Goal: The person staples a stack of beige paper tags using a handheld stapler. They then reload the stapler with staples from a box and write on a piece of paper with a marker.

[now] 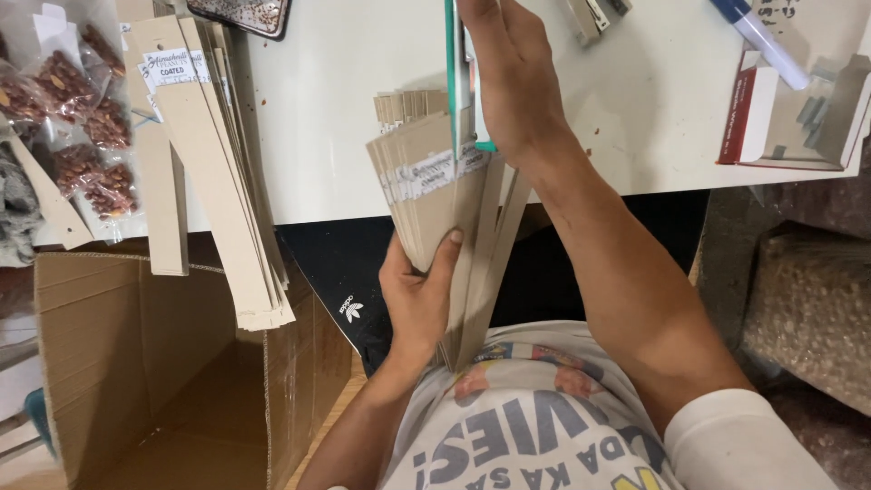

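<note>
My left hand [419, 292] grips a thick fanned stack of long brown card strips [426, 195] with white labels near their tops, holding it from below at the table's front edge. My right hand [513, 77] reaches over the stack's top, fingers pressed against a thin teal-edged flat item [451, 68] that stands upright above the strips. Whether the right hand grips that item or only rests on it is hard to tell. The strips' lower ends hang down toward my lap.
A second pile of labelled brown card strips [213, 163] lies on the white table [345, 109] at left, overhanging an open cardboard box [136, 363]. Clear bags of nuts [86, 109] sit far left. A small open carton [798, 109], marker [762, 36] and stapler [590, 16] lie at right.
</note>
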